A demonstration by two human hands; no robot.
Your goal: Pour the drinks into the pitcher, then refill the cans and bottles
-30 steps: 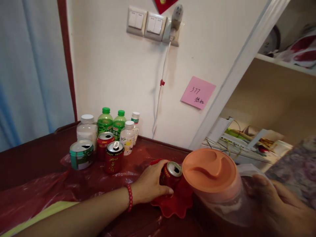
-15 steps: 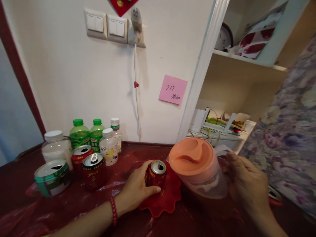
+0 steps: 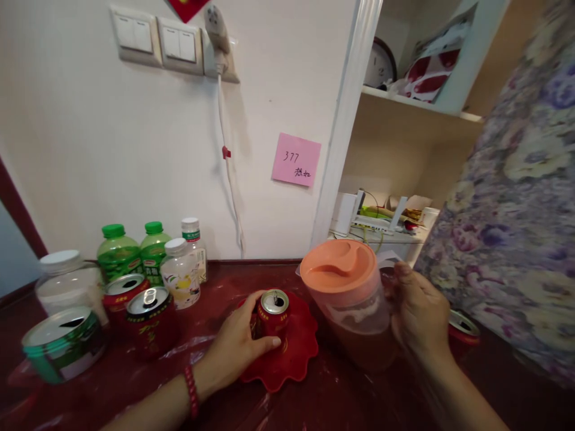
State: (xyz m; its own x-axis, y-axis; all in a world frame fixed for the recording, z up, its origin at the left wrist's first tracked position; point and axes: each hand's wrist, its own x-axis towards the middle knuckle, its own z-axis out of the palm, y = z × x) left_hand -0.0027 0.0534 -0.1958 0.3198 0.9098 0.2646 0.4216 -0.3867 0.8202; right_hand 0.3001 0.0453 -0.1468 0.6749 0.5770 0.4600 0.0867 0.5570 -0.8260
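My left hand (image 3: 240, 344) is closed around a small red drink can (image 3: 275, 317) with an opened top. That can stands upright on a red plate with a wavy edge (image 3: 294, 365). To its right, my right hand (image 3: 420, 311) grips the handle of a clear plastic pitcher (image 3: 359, 317). The pitcher has an orange lid (image 3: 339, 266) and brownish liquid inside. Its spout side leans a little towards the can, but the two are apart. My right fingertips are partly hidden behind the handle.
Left on the dark red table stand a green can (image 3: 63, 344), red cans (image 3: 150, 326), green-capped bottles (image 3: 117, 251) and white-capped clear containers (image 3: 182, 272). Another red can (image 3: 462, 332) stands beyond my right wrist, beside a floral curtain (image 3: 507, 239). A wall with a pink note (image 3: 296, 159) rises behind.
The view has swung to the right, so the scene sits further left. Both hands keep their holds on the can and the pitcher. The can stays on the plate.
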